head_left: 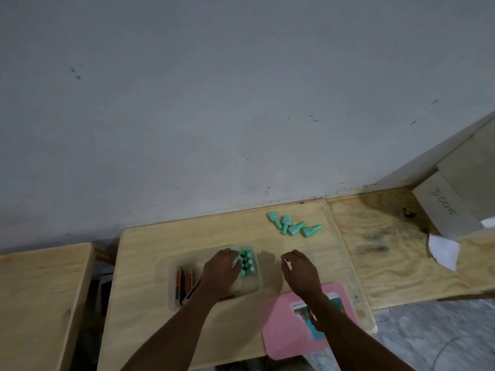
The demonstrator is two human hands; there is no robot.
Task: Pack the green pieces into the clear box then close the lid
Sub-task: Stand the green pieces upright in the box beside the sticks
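Green pieces (247,261), small bottle-shaped things, stand packed together in the far right part of the clear box (174,277); about eight show there, though the exact count is hard to tell because the left hand (221,270) covers some. That hand lies over the box, fingers curled down onto the packed pieces, touching the nearest of them; whether it grips one cannot be told. The right hand (298,269) hangs just right of the box, above the table (150,250), fingers loosely bent and half open, holding nothing. In the left part of the box lie several thin dark and orange sticks (183,283). One pink lid (284,328) rests flat on the near table edge under the right forearm, off the box. Four more green pieces (292,226) lie on their sides in a loose cluster at the far side of the table, near the wall, well apart from the box.
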